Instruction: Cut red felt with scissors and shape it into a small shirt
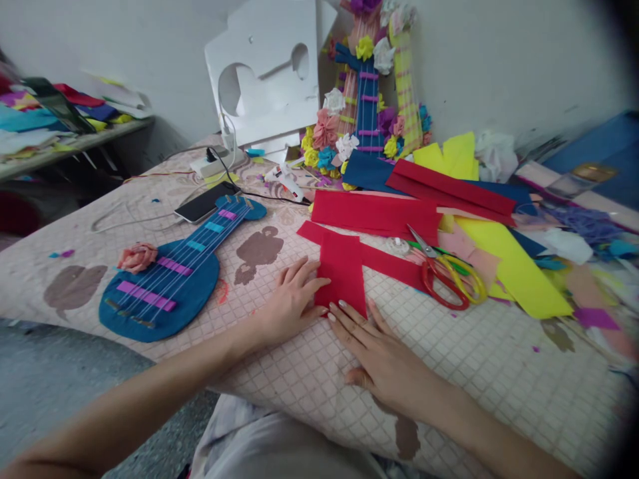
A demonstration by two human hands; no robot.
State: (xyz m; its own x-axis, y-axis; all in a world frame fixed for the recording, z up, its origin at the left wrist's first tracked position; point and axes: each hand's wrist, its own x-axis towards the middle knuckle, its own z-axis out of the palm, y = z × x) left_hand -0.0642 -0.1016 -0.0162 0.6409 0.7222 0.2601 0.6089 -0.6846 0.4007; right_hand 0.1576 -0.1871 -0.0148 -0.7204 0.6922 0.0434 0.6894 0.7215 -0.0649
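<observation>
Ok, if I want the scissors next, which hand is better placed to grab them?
Probably the right hand: it is nearer the scissors, whose handles point toward the near right. The left hand is farther off, fingers on the red paper, so could steady it.

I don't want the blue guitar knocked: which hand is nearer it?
Left: the left hand is right of the blue guitar; the right hand lies farther right, past the left.

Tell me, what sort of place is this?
It looks like a craft workspace, maybe a small workshop. You can see scissors, a white glue gun and a blue guitar-shaped craft on the table.
</observation>
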